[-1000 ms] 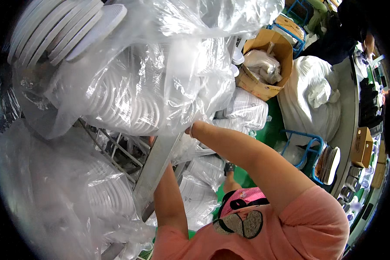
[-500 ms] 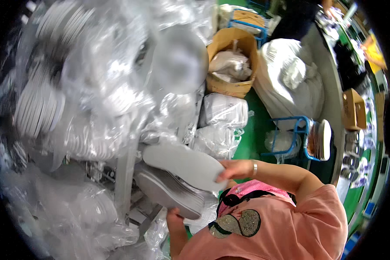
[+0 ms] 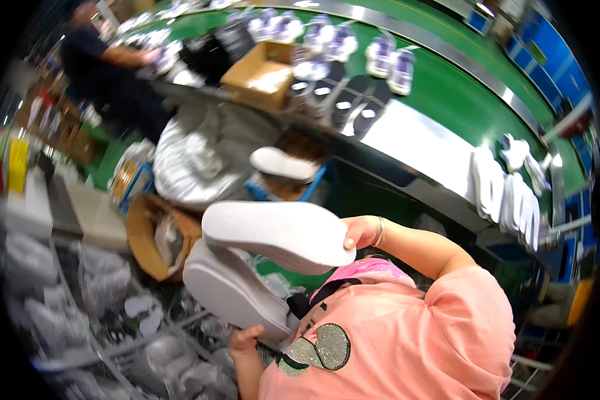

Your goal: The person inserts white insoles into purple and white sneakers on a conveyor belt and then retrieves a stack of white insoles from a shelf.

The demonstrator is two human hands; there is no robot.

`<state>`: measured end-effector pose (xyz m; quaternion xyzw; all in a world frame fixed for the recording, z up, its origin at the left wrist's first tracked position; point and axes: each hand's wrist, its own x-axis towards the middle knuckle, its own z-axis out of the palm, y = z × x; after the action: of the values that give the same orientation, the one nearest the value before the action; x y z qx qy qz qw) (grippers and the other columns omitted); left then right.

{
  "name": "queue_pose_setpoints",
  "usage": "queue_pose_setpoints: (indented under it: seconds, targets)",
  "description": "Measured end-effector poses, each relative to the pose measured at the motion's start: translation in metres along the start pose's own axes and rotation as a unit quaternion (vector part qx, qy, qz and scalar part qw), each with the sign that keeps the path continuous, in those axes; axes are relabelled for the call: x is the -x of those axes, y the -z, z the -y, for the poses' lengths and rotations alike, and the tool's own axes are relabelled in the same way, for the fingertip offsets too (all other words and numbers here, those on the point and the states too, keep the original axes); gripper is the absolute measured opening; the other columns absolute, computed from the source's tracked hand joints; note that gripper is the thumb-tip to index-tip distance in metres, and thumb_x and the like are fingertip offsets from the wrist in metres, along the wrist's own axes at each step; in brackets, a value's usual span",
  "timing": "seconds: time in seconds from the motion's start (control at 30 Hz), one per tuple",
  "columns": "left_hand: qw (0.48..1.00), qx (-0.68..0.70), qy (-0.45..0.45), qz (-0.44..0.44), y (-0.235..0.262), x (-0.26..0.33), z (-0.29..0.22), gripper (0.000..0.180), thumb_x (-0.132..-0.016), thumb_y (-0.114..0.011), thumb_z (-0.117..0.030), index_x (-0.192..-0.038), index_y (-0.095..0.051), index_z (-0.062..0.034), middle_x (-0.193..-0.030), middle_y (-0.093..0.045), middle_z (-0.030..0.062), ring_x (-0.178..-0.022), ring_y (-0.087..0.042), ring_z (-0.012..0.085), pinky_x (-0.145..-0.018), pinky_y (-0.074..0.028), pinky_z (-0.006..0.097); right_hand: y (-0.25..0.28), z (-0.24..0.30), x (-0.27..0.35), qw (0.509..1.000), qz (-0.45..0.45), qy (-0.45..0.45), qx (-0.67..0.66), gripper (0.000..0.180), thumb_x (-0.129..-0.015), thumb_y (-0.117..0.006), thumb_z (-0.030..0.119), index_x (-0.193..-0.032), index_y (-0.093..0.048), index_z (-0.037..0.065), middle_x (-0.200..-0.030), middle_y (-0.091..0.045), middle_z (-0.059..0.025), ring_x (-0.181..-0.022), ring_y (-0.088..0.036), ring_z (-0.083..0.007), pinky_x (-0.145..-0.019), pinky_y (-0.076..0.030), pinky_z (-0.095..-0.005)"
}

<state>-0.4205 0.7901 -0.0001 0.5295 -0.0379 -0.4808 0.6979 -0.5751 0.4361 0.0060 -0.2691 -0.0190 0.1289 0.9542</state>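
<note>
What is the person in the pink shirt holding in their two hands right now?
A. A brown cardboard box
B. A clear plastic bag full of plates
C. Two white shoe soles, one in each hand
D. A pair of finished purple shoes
C: the right hand grips the end of one white shoe sole, and the left hand holds a second white sole just below it.

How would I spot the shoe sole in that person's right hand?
Start at the pink shirt at the bottom, then follow the bare arm up to the right hand with a ring. It grips the upper sole, a smooth white oval lying nearly flat. The lower sole, at the left hand, is tilted and sits beneath it.
</note>
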Motion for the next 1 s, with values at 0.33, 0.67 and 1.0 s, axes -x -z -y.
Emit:
queue_pose_setpoints:
  seconds: [0.33, 0.67, 1.0]
  targets:
    - [0.926, -0.159, 0.138, 0.312, -0.431, -0.259, 0.091, 0.05, -0.069, -0.065, -0.011, -0.113, -0.044, 0.0004, -0.103, -0.055, 0.0097, -0.094, -0.054, 0.0211, -0.084, -0.043, 0.035, 0.04, 0.056, 0.356, 0.861, -0.315, 0.398, 0.007, 0.077, -0.056, -0.069, 0.017, -0.124, -0.036, -0.001, -0.118, -0.047, -0.0146, -0.109, -0.047, -0.0257, -0.094, -0.035, -0.0385]
    - [0.583, -0.611, -0.482, 0.235, -0.581, -0.277, 0.15, 0.086, -0.063, -0.071, -0.026, -0.13, -0.019, -0.0129, -0.134, -0.018, 0.0198, -0.121, -0.023, 0.0404, -0.1, -0.016, 0.05, 0.009, 0.065, 0.453, 0.789, -0.431, 0.437, -0.016, 0.061, -0.068, -0.06, 0.024, -0.119, -0.041, -0.001, -0.109, -0.052, -0.0096, -0.096, -0.052, -0.0169, -0.08, -0.042, -0.0279]
    - [0.741, -0.402, -0.208, 0.496, -0.635, -0.186, 0.145, 0.059, -0.071, -0.065, -0.025, -0.118, -0.037, -0.0023, -0.118, -0.043, 0.0158, -0.109, -0.042, 0.0286, -0.091, -0.032, 0.037, -0.006, 0.097, 0.48, 0.849, -0.351, 0.375, 0.125, 0.059, -0.083, -0.042, 0.051, -0.114, -0.047, 0.001, -0.097, -0.058, -0.0091, -0.085, -0.054, -0.0145, -0.072, -0.042, -0.028]
